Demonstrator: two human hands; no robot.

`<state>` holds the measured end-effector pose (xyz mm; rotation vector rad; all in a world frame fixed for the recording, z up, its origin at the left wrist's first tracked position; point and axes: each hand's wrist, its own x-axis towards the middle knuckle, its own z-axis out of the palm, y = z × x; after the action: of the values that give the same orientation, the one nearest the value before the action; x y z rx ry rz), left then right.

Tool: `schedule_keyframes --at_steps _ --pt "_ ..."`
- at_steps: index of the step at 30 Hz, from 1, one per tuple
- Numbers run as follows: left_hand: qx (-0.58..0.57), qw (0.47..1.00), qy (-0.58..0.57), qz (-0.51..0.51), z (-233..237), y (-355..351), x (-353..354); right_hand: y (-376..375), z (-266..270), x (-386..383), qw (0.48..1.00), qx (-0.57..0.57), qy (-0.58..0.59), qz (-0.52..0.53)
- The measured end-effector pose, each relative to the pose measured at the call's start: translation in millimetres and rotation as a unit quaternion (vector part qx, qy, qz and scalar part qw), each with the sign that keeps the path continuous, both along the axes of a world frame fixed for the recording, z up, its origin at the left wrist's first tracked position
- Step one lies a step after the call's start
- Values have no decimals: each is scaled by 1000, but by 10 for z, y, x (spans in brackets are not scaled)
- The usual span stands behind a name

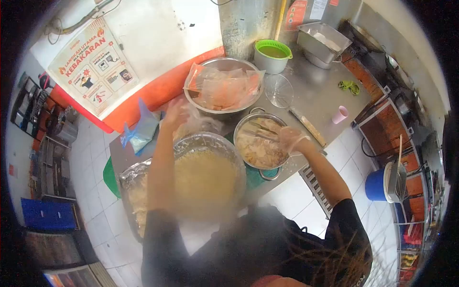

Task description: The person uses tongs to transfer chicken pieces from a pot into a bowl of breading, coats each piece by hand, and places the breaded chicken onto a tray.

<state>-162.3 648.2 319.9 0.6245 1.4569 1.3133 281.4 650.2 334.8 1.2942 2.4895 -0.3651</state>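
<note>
My right hand (292, 140), in a clear plastic glove, is closed on metal tongs (262, 130) over a two-handled pot (260, 150) of pale pieces in whitish liquid. My left hand (178, 115) is raised beside a crumpled clear plastic bag (201, 125); its fingers are blurred. Below it, a wide metal bowl (205, 174) holds pale yellowish crumbs or flour. At the lower left lies a foil-lined tray (136, 191) with coated pieces. Behind the hands, a large steel bowl (224, 86) contains clear bags of orange-pink food.
Along the back stand a green-rimmed bucket (273, 53) and a steel container (322, 43). A knife (308, 126), a pink cup (340, 115), a round wire strainer (279, 91) and a green cord (349, 87) lie rightward. A blue-tinted bag (142, 131) sits at left.
</note>
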Motion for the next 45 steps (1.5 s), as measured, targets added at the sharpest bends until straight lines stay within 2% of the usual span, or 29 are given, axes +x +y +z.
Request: schedule_keyframes --at_steps 2,3,4,5,7,9,10,11,14,16,17,19,20,22,25,26,27,28,29,30,32,34,37,41,42,43,44,45 --pt "86 968 219 -92 -86 -108 -17 -57 253 45 998 -30 56 13" --pt "126 927 325 -137 -130 -194 -9 -145 424 77 993 -33 103 36" --pt "129 946 257 -147 69 -441 115 -193 500 97 986 -36 152 58" --pt "133 960 188 -157 383 -789 285 -195 458 68 993 -39 73 81" --pt "169 968 65 -171 565 -1389 445 -195 361 -62 988 -42 -83 125" --pt "231 947 51 -218 449 -1942 487 -247 363 -134 995 -49 -55 73" --pt "200 950 83 -224 454 -2275 508 -266 360 -151 997 -52 -42 48" --pt "202 950 65 -228 393 -2566 514 -250 335 -128 997 -48 -32 53" --pt "244 935 -80 -243 33 -3481 544 -198 328 57 998 -31 18 60" --pt "220 936 -128 -242 -253 -4066 630 -200 471 164 995 -12 84 54" --pt "183 944 -136 -237 -440 -4375 686 -163 461 204 997 -16 66 42" --pt "28 963 -91 -254 -937 -5039 752 -62 442 262 999 -20 32 17" --pt "-49 960 -74 -264 -1184 -5369 785 -48 485 287 997 -21 67 27" --pt "-105 969 -101 -201 -1454 -5829 1045 -51 615 328 992 -33 120 34" --pt "-61 965 -243 -80 -1444 -5901 1549 -52 796 332 986 -81 145 4" --pt "-66 921 -383 22 -1576 -6010 1683 -99 885 286 991 -78 105 8" --pt "-70 849 -510 123 -1705 -6118 1792 -194 1004 189 995 -75 66 11" --pt "-99 788 -571 207 -1882 -6196 1876 -259 1058 136 997 -71 29 13" --pt "-120 920 -356 114 -2112 -6346 2023 -262 976 156 999 -34 1 26" --pt "-159 934 -295 128 -2261 -6384 2131 -232 834 189 999 4 -26 39" --pt "-213 906 -304 203 -2528 -6296 2254 -283 774 143 995 61 -48 60" --pt "-217 885 -334 242 -2689 -6211 2292 -407 820 -41 992 98 -39 75" --pt "-219 864 -354 282 -2869 -6127 2284 -204 445 17 978 96 -123 137" --pt "-201 842 -384 322 -3049 -6080 2197 -195 693 132 982 106 61 146" --pt "-160 892 -323 274 -2954 -6033 2110 -96 659 243 979 96 90 156" --pt "-164 882 -316 307 -2856 -5982 2093 -11 632 333 975 86 118 165" --pt "-170 872 -309 339 -2461 -5788 2078 12 685 355 986 43 119 109" --pt "-175 861 -301 370 -2257 -5700 2075 13 777 367 992 0 120 51"
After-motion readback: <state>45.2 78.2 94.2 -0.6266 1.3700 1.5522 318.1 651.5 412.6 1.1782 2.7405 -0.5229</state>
